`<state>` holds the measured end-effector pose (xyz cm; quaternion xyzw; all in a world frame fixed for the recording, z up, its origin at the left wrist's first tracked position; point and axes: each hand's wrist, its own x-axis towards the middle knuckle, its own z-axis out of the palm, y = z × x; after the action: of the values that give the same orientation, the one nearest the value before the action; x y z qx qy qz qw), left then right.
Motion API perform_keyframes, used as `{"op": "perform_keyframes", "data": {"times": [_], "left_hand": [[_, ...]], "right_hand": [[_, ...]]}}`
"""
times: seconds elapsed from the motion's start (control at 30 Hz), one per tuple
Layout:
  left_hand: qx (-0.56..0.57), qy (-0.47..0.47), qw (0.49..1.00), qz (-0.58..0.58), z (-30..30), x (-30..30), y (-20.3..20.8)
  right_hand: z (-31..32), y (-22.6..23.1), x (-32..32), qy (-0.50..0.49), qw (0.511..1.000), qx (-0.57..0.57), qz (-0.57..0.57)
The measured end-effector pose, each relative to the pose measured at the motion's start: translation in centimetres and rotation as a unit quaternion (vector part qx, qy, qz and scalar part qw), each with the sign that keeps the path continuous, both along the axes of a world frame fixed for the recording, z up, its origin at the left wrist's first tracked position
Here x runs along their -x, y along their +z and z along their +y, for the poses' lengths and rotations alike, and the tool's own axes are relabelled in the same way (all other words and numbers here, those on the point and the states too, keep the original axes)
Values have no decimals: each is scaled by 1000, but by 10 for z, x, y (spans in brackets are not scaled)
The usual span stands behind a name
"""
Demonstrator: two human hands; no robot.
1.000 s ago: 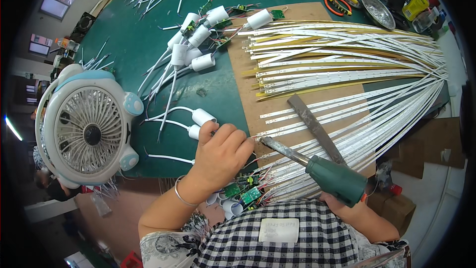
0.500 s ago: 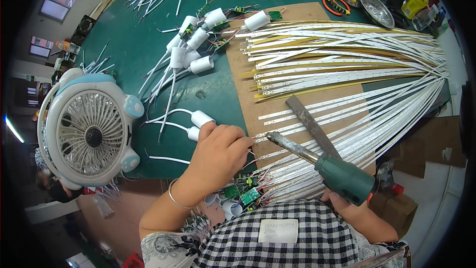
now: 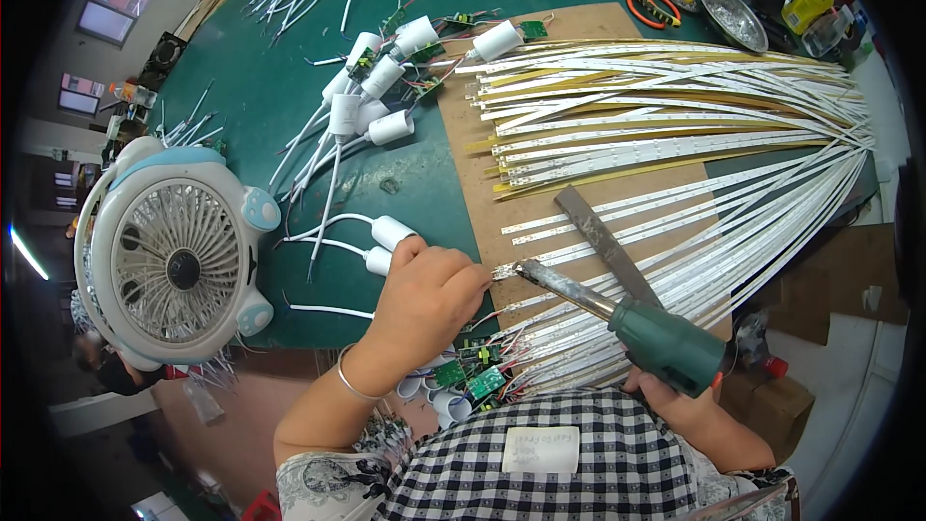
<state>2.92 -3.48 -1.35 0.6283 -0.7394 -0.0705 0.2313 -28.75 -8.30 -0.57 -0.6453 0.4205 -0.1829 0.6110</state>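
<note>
My right hand (image 3: 672,399) is closed around the green handle of a soldering iron (image 3: 667,347). Its metal tip reaches left to the end of a white LED strip (image 3: 569,252). Right beside that tip, my left hand (image 3: 431,295) is closed in a pinch; what its fingers hold is hidden. White cylindrical caps with cables (image 3: 391,232) lie just beyond the left hand. A flat dark metal bar (image 3: 608,249) rests across several strips. Green circuit boards (image 3: 484,382) with thin wires sit at the strip ends closest to me.
A white and blue fan (image 3: 181,268) stands at the left. More caps (image 3: 390,125) with boards lie on the green table. A bundle of strips (image 3: 656,125) covers the brown board (image 3: 461,135). Pliers (image 3: 652,6) and a metal dish (image 3: 733,17) are at the far right.
The soldering iron's tip has shifted slightly left and down along the strip end. My left hand stays in nearly the same place, still pinched.
</note>
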Motion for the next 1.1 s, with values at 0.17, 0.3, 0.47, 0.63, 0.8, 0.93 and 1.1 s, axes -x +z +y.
{"op": "perform_keyframes", "data": {"times": [0.17, 0.3, 0.47, 0.63, 0.8, 0.93, 1.1], "left_hand": [[1, 3, 1000, -28, 1, 3, -1], [6, 5, 999, -40, 1, 5, -2], [4, 5, 999, -43, 1, 5, -2], [-1, 3, 999, -48, 1, 5, -3], [-8, -1, 999, -53, 1, 5, -1], [-5, 0, 999, -51, 1, 6, -2], [-8, 0, 999, -53, 1, 6, -2]], "right_hand": [[5, -12, 11, 19, 999, -25, -12], [2, -16, 14, 80, 995, 47, 20], [0, -14, 9, 77, 996, 48, 2], [-4, -11, 5, 99, 993, 63, 4], [-6, -4, 1, 91, 995, 40, 4], [-8, 0, -3, 100, 993, 70, 7], [-6, -3, 1, 66, 993, 62, -77]]}}
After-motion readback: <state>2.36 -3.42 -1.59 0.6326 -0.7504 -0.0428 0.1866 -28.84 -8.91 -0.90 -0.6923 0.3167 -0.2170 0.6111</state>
